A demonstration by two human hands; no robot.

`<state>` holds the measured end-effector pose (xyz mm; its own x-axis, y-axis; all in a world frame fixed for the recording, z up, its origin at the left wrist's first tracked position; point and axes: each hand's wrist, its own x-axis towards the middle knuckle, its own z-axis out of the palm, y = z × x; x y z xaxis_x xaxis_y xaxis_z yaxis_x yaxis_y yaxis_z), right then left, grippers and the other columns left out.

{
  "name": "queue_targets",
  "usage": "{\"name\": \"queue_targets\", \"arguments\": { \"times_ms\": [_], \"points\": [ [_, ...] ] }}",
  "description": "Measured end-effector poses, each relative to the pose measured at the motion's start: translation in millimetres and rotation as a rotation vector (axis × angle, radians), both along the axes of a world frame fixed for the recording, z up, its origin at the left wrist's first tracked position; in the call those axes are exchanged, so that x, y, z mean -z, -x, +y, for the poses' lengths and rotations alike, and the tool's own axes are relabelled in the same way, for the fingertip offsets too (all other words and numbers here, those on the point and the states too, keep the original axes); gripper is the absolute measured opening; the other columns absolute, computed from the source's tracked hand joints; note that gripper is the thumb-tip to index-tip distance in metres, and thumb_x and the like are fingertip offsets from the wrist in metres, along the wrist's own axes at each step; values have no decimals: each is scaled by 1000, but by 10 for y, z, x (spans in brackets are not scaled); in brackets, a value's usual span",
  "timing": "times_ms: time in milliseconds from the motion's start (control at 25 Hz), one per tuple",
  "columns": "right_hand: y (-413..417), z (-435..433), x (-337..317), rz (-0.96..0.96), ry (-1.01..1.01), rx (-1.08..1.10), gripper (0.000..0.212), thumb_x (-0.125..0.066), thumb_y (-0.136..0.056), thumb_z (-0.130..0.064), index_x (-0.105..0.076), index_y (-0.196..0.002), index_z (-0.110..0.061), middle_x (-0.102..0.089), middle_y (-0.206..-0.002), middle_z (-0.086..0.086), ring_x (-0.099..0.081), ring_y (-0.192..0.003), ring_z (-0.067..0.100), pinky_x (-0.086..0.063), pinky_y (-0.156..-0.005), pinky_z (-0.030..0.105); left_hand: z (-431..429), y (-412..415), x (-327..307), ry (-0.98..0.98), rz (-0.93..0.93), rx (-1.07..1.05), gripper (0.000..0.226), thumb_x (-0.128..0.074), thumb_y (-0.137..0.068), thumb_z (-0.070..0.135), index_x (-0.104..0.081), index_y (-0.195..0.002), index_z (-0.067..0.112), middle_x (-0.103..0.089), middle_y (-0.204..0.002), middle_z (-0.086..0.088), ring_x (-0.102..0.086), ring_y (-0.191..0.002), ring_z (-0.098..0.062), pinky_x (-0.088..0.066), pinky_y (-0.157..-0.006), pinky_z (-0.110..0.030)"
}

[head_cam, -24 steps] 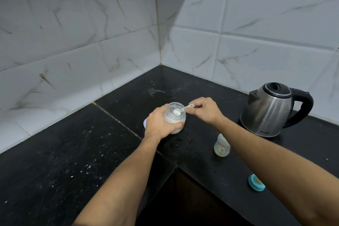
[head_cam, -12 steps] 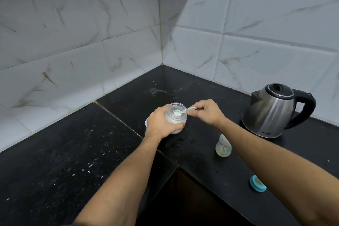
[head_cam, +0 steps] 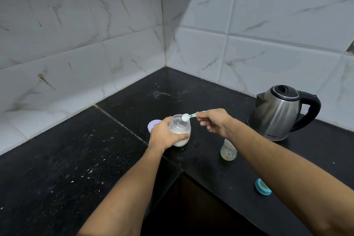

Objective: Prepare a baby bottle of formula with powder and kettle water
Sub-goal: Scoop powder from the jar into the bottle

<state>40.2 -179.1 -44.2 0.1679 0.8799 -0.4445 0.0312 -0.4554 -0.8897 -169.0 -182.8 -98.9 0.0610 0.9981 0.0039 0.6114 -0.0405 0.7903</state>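
Teal and round, a bottle cap (head_cam: 262, 187) lies flat on the black stone counter (head_cam: 57, 178) near its front edge, just beside the right forearm. Farther in stands the baby bottle (head_cam: 228, 150), upright, clear with a small printed pattern; its top is hidden behind the forearm, and I cannot tell whether anything is in it. Left of it and a little farther back, the left hand (head_cam: 164, 134) wraps its fingers and thumb around a clear jar (head_cam: 180, 130) with an open mouth; white powder fills the jar's lower part. Whether the jar's base touches the counter cannot be told. The right hand (head_cam: 214, 121) pinches the handle end of a pale green scoop (head_cam: 188, 116), whose bowl, heaped with white powder, sits over the right rim of the jar's mouth. The baby bottle is below the right wrist, apart from both hands. A pale lid (head_cam: 154, 123) peeks out behind the left hand. A steel kettle (head_cam: 277, 113) with a black handle and closed lid stands at the far right, before the marbled white wall tiles (head_cam: 268, 25).
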Motion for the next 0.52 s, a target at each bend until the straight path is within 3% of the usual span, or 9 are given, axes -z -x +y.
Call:
{"name": "queue_targets", "arguments": {
  "times_ms": [160, 280, 360, 400, 480, 520],
  "points": [
    [-94, -68, 1, 75, 41, 67, 12, -81, -90, -19, -79, -90, -7, -74, -77, 1, -62, -58, 7, -44, -51, 18, -15, 38, 171, 71, -36, 26, 67, -97, -59, 47, -68, -119, 38, -73, -101, 20, -66, -103, -4, -46, -80, -19],
    [-207, -128, -3, 99, 31, 115, 13, -81, -90, -19, -79, -93, -6, -74, -74, 0, -62, -57, 7, -43, -48, 17, 9, 62, 272, 95, -60, 11, 72, -97, -52, 54, -67, -116, 39, -73, -104, 20, -67, -107, -7, -52, -93, -29],
    [-282, -172, -14, 104, 24, 141, 13, -81, -90, -19, -79, -92, -6, -74, -74, 0, -62, -56, 7, -43, -47, 16, 3, 91, 263, 144, -64, 33, 96, -93, -41, 65, -61, -127, 39, -72, -115, 19, -66, -114, -9, -52, -105, -37],
    [-321, -196, -20, 106, 18, 151, 13, -81, -90, -19, -79, -91, -6, -74, -74, 0, -62, -56, 7, -43, -46, 16, -9, 94, 249, 178, -59, 52, 119, -92, -36, 69, -52, -142, 34, -68, -129, 16, -62, -125, -13, -48, -111, -40],
    [-397, -248, -47, 108, 4, 170, 13, -81, -90, -19, -79, -88, -7, -74, -74, 0, -62, -55, 7, -43, -44, 16, -71, 54, 172, 196, -41, 45, 157, -93, -34, 71, -22, -165, 22, -47, -158, 6, -43, -147, -19, -36, -122, -41],
    [-436, -274, -67, 112, -6, 183, 13, -81, -90, -19, -79, -87, -7, -74, -74, 0, -62, -55, 7, -42, -44, 16, -110, 0, 93, 133, -33, 28, 159, -94, -40, 71, -13, -167, 20, -36, -166, 3, -33, -154, -19, -32, -125, -41]
  ]
}}
